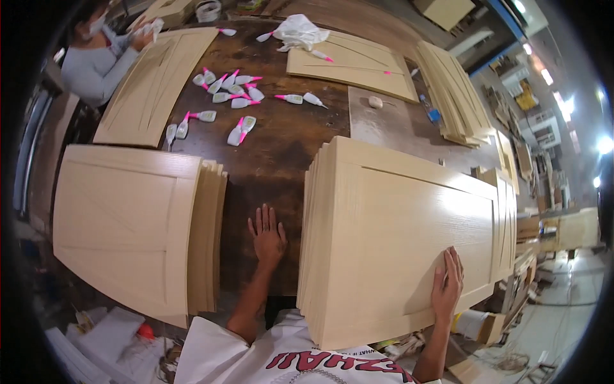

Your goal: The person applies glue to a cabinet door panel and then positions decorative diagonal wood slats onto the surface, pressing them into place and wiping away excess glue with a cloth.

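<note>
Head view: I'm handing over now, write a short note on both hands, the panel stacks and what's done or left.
Left hand: flat on the bare dark table, empty.
Right hand: flat on the near edge of the top panel of the right stack.
Left stack sits untouched; pink-capped glue tubes lie mid-table.
A co-worker works a panel far left.
Done: panels stacked. Left: cannot tell from this view.

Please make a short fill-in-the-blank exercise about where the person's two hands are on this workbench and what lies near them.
1. The left hand lies flat on the dark ____ table.
2. The right hand rests on the top panel of the ____ stack.
3. The small glue tubes have ____ caps.
4. The left hand lies ____ the two stacks of panels.

Missing words: wooden; right; pink; between
</note>
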